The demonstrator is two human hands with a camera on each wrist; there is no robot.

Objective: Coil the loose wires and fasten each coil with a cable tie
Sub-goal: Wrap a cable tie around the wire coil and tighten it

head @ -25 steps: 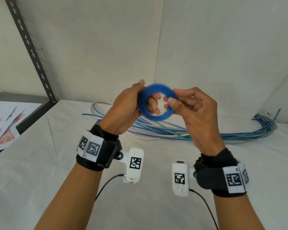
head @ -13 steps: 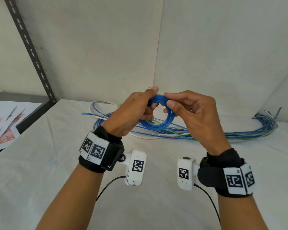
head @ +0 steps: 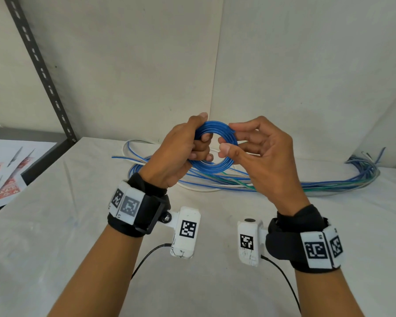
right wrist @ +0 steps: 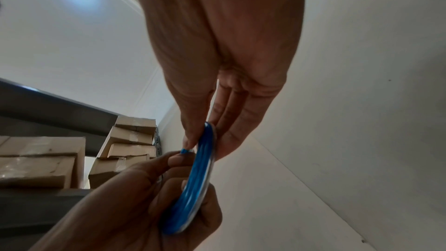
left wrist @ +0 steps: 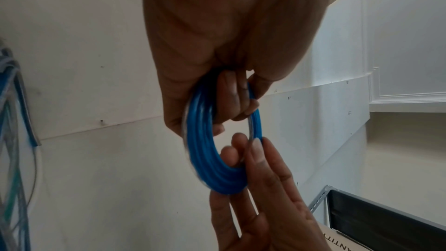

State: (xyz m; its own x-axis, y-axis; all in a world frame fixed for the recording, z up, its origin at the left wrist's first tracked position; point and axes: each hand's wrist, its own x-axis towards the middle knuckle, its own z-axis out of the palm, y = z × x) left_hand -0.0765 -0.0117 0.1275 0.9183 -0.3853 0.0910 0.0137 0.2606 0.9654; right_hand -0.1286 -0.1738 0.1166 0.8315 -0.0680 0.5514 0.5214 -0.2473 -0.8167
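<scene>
Left hand: your fingers curl round the blue wire coil, held above the table.
Right hand: your thumb and fingers pinch the coil's opposite side.

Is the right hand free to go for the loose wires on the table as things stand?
Probably not yet: the right hand pinches the blue coil, which the left hand also grips. The loose wires lie unobstructed beyond it.

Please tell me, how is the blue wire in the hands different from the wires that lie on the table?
The blue coil is wound into a small tight ring; the loose wires lie long and spread out.
The coil is held above the table, the left hand gripping one side and the right hand pinching the other; no hand touches the loose wires.
The coil is all blue; the loose wires also include green and white.
Neither shows a cable tie.
</scene>
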